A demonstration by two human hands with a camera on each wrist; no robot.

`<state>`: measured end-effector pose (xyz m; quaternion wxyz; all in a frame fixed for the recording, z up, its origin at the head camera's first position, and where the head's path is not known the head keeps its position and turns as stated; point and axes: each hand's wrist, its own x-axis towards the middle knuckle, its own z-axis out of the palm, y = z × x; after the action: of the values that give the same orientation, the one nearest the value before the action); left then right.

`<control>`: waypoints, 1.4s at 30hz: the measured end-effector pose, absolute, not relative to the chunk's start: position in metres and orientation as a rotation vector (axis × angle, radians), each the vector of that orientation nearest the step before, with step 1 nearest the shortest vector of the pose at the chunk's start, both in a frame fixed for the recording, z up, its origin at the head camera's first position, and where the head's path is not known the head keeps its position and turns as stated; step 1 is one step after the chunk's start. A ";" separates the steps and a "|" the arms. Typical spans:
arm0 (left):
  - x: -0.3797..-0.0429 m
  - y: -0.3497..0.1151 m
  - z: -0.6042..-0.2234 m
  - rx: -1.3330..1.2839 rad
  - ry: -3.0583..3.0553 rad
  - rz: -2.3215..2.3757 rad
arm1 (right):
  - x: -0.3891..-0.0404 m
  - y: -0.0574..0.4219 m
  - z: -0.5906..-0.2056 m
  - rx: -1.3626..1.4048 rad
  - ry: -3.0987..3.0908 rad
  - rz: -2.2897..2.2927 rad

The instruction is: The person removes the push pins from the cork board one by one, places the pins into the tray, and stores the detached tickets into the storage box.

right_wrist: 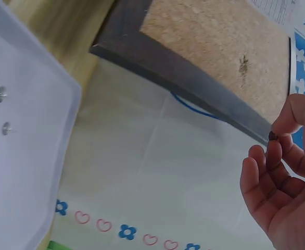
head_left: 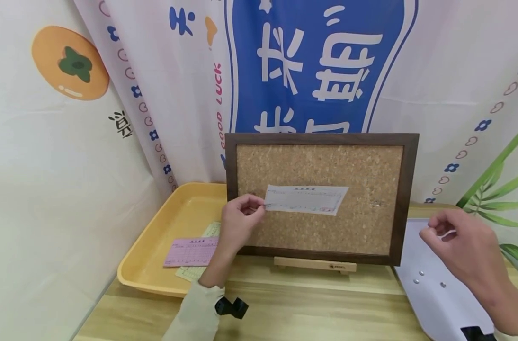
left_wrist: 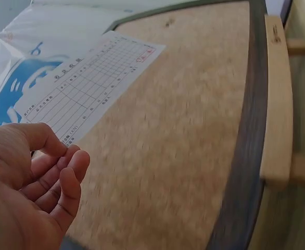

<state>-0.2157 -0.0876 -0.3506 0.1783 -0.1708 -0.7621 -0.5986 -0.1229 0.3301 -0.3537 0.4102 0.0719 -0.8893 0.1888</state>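
A white printed receipt slip (head_left: 306,199) with a small red stamp is in front of the framed corkboard (head_left: 318,237). My left hand (head_left: 242,220) pinches the slip's left end between thumb and fingers. In the left wrist view the receipt slip (left_wrist: 90,86) tilts across the board, with the left hand (left_wrist: 43,172) at its lower corner. My right hand (head_left: 469,255) is raised over the white tray, to the right of the board. In the right wrist view its thumb and finger pinch a small dark thumbtack (right_wrist: 272,136), mostly hidden by the fingertips.
A yellow tray (head_left: 148,246) on the left holds a pink slip (head_left: 191,251) and pale green paper. Several silver thumbtacks (head_left: 421,273) lie on the white tray (head_left: 451,308). A wooden stand (head_left: 314,264) supports the corkboard; printed curtains hang behind.
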 end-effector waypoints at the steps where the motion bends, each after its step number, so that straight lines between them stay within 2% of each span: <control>1: -0.215 -0.093 -0.352 -0.465 -2.157 -1.692 | -0.122 0.332 -0.356 0.167 -2.251 0.474; 20: -0.202 -0.198 -0.363 -0.168 -2.344 -1.651 | -0.107 0.366 -0.396 -0.080 -2.511 0.479; 42: -0.206 -0.289 -0.403 0.155 -2.532 -1.416 | -0.112 0.379 -0.416 -0.133 -2.722 0.443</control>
<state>-0.2057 -0.2885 -0.4029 0.1180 0.0531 -0.8654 -0.4841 -0.1123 0.3790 -0.4156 0.1892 -0.0473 -0.9680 0.1577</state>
